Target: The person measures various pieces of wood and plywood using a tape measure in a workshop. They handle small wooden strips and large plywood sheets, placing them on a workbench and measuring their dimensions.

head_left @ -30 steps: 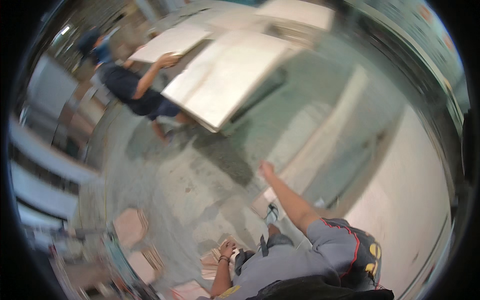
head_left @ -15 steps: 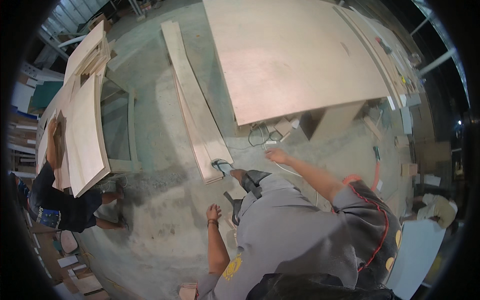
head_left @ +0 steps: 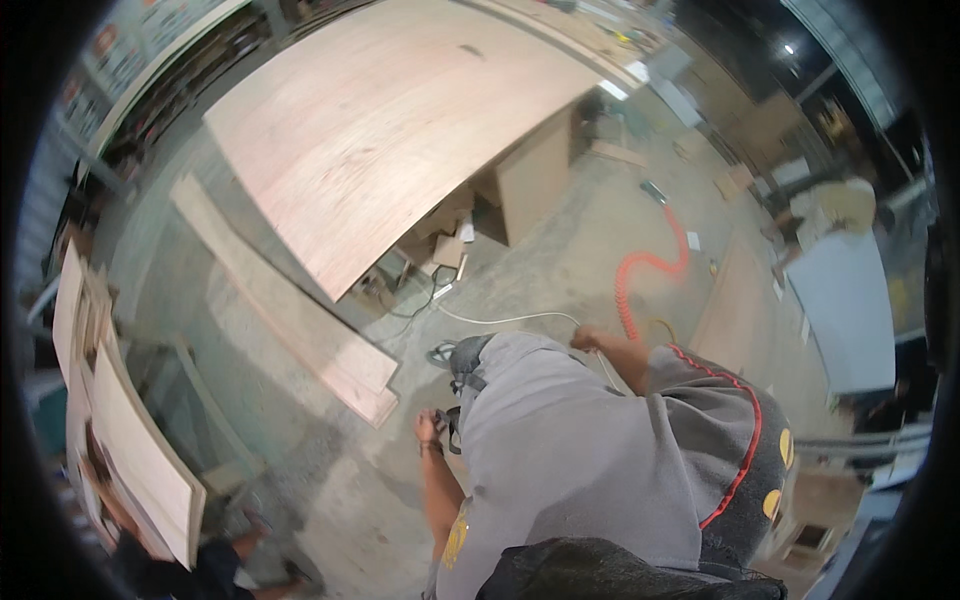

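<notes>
My left hand (head_left: 430,426) hangs low beside my leg, next to a dark strap on my clothing. Its fingers are loosely bent and apart, with nothing seen in them. Over the floor on the other side, my right hand (head_left: 590,338) hangs near a thin white cable (head_left: 510,319) that passes behind it; its fingers are bent and too blurred to make out. Ahead of me stands a worktable topped with a large plywood sheet (head_left: 390,120). Long plywood strips (head_left: 285,305) lie stacked on the floor to the left of it. One sandalled foot (head_left: 441,353) shows below me.
A red coiled air hose (head_left: 625,275) lies on the floor at right. Curved plywood panels (head_left: 140,440) rest on a stand at left, where a co-worker in dark clothes (head_left: 190,575) is partly visible. A pale board (head_left: 845,305) stands at far right. Offcuts (head_left: 449,250) lie beneath the table.
My view has turned right; the worktable, strips and co-worker now sit farther left. My foot is off the strips' end. My right hand has drawn in closer to my body.
</notes>
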The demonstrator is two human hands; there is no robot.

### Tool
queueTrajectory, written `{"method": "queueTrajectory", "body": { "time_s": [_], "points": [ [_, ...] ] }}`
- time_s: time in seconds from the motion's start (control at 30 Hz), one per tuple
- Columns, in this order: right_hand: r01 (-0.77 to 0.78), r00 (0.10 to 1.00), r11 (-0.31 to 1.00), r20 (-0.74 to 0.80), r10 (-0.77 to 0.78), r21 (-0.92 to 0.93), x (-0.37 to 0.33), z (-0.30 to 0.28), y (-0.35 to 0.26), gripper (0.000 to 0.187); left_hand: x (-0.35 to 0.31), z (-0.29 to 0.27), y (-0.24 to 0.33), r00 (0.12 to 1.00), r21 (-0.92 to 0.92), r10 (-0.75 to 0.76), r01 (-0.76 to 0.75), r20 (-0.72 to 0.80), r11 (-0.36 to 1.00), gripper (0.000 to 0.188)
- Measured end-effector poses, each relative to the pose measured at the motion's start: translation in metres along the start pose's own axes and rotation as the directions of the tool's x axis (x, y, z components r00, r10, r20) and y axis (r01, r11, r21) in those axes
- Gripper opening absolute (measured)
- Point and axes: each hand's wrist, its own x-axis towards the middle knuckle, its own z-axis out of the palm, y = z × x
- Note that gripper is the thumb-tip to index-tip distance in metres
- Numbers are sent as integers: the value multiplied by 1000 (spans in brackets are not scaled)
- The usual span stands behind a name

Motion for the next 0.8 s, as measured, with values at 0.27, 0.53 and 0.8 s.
{"method": "queueTrajectory", "body": {
  "time_s": [0.27,0.53,0.8],
  "points": [
    [397,808,907,-523,-272,141,-18,-37,-82,29,-16,19,-21,914,359,-398,397,-74,845,27],
    [297,871,842,-489,-45,451,1,-15,100,36,64,107,54,961,498,-266,196,75,845,32],
    [0,941,729,-247,231,685,18,-2,244,34,87,296,129,988,608,-104,15,111,794,33]
  ]
}}
